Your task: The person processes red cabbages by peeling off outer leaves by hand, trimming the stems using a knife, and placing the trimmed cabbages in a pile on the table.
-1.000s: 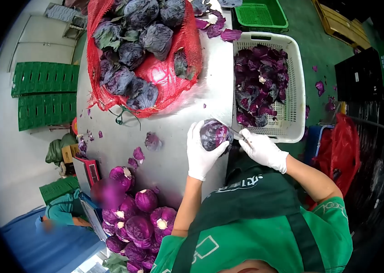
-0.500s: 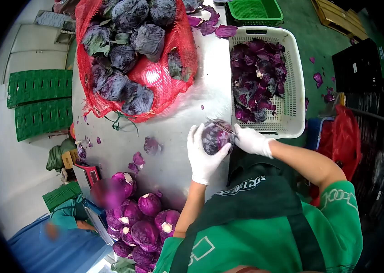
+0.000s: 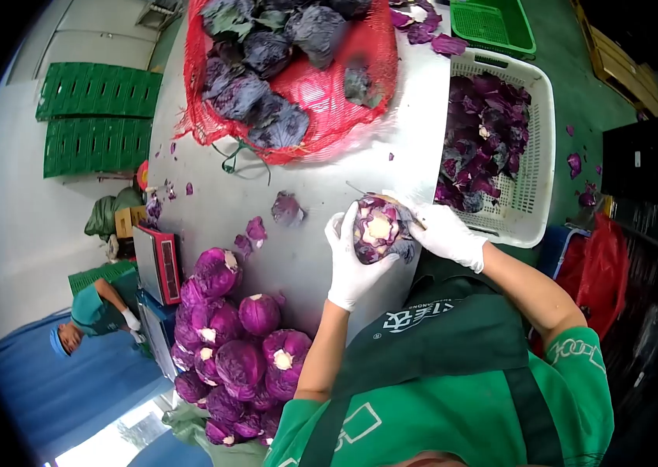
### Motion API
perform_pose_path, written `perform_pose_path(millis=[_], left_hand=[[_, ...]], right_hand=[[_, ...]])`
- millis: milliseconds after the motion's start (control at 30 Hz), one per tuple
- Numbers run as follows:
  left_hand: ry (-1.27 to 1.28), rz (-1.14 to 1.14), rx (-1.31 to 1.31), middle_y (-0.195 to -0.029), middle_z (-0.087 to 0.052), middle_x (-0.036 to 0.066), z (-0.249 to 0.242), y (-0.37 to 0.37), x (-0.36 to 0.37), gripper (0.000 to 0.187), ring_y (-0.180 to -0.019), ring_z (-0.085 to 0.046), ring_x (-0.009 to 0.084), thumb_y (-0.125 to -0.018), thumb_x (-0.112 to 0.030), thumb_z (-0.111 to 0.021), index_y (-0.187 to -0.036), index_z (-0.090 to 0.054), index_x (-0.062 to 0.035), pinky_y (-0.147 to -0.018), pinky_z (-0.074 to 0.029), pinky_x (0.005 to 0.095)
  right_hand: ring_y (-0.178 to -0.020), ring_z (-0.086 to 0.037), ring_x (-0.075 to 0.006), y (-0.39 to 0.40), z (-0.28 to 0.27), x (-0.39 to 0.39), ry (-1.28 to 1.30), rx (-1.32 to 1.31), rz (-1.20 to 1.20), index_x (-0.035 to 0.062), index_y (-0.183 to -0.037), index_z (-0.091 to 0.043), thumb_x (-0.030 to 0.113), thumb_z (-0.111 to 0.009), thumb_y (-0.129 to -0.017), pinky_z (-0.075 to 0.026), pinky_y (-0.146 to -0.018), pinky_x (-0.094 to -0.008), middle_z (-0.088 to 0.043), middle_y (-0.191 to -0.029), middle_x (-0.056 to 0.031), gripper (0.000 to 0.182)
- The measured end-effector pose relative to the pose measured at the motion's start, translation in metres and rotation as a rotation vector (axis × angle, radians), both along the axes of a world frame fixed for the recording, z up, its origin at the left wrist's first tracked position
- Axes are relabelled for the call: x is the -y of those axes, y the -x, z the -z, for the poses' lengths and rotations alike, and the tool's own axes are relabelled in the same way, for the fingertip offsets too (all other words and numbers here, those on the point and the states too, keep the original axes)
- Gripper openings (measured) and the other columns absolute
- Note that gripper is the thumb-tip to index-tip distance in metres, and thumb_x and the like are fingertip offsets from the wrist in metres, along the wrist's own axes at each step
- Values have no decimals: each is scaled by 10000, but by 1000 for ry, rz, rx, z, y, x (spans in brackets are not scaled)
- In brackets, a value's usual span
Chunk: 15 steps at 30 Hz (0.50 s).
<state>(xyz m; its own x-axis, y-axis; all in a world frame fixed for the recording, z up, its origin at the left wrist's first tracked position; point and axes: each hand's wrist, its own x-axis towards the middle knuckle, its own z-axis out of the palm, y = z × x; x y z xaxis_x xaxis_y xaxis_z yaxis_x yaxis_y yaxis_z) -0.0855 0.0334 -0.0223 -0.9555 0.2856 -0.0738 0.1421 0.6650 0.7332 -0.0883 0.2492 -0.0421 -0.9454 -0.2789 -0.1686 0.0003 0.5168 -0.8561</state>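
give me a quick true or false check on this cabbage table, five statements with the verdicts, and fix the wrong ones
1. The left hand is holding a cabbage. True.
2. The right hand is bare. False: it is gloved in white.
3. The red net bag holds dark cabbages. True.
4. The white basket is filled with whole green apples. False: it holds loose purple leaves.
5. The pile of purple cabbages is to the right of both hands. False: it is on the left side, below the red net bag in the picture.
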Motion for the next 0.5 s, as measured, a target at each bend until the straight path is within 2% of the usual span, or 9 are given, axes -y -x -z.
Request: perform_pose_path(millis=[33, 67, 100, 167, 200, 267, 367, 433, 500], left_hand=[[-33, -21, -67, -1335, -299, 226, 10, -5, 1, 1061, -1271, -363, 400, -590, -264, -905, -1484, -352, -114, -1091, -367, 460], [-47, -33, -88, -1338, -302, 228, 14, -9, 1, 1073, -1283, -355, 397, -585, -266, -914, -1476, -343, -89, -1094, -358, 468], [-17, -51, -165, -1330, -320, 201, 19, -16, 3, 1082, -1269, -379, 367, -590, -280, -916, -1469, -322, -71, -1093, -363, 454], [-94, -123, -209, -1339, -334, 173, 37, -30, 9, 1113, -1269, -398, 322, -601, -305, -926, -1453, -265, -28, -1096, -360, 438], [-90, -133, -213, -1339, -334, 173, 37, -34, 9, 1113, -1269, -398, 322, -601, -305, -926, -1453, -265, -28, -1096, -360, 438], [-117, -233, -219, -1341, -330, 172, 38, -38, 4, 1128, -1274, -396, 306, -599, -320, -932, -1449, -254, -22, -1100, -355, 430], [-40, -230, -223, -1426, -274, 205, 27, -39, -5, 1135, -1325, -353, 369, -590, -325, -934, -1483, -286, -58, -1123, -328, 465], [184, -164, -196, -1509, -189, 230, 12, -43, -2, 1121, -1367, -292, 441, -601, -296, -919, -1517, -304, -101, -1148, -291, 499], [139, -79, -162, -1512, -191, 243, 8, -43, 7, 1107, -1383, -257, 442, -620, -239, -900, -1529, -283, -105, -1152, -277, 495]], right_hand=[[-704, -662, -396, 9, 33, -2, -2, 7, 37, 54, -1314, -538, 183, -497, -926, -543, -685, -468, -667, -842, -221, 410], [-607, -664, -288, 16, 50, -10, 259, 228, 228, 63, -1244, -563, 245, -534, -933, -541, -579, -402, -681, -762, -160, 362], [-551, -620, -187, 31, 75, -22, 564, 183, 525, 55, -1105, -586, 263, -556, -954, -495, -476, -320, -696, -792, -140, 258], [-444, -425, -61, 63, 61, -67, 756, 379, 943, 79, -1009, -491, 199, -537, -979, -338, -372, -212, -592, -698, -32, 132], [-449, -432, -54, 63, 50, -81, 763, 271, 975, 79, -1002, -517, 251, -540, -1001, -334, -376, -215, -557, -674, -1, 173], [-467, -494, -121, 50, 22, -67, 489, 392, 828, 38, -1217, -571, 237, -507, -1008, -412, -410, -268, -599, -693, -49, 296], [-632, -621, -266, -7, 44, -16, 197, -79, 302, 16, -1237, -592, 287, -578, -964, -524, -596, -347, -659, -813, -116, 384], [-733, -670, -321, -6, 13, 6, 141, -73, 290, 20, -1215, -614, 306, -597, -952, -558, -694, -372, -687, -892, -152, 389], [-958, -677, -361, -1, -7, 9, 49, 228, 154, 53, -1236, -634, 312, -615, -944, -536, -877, -391, -677, -1108, -209, 391]])
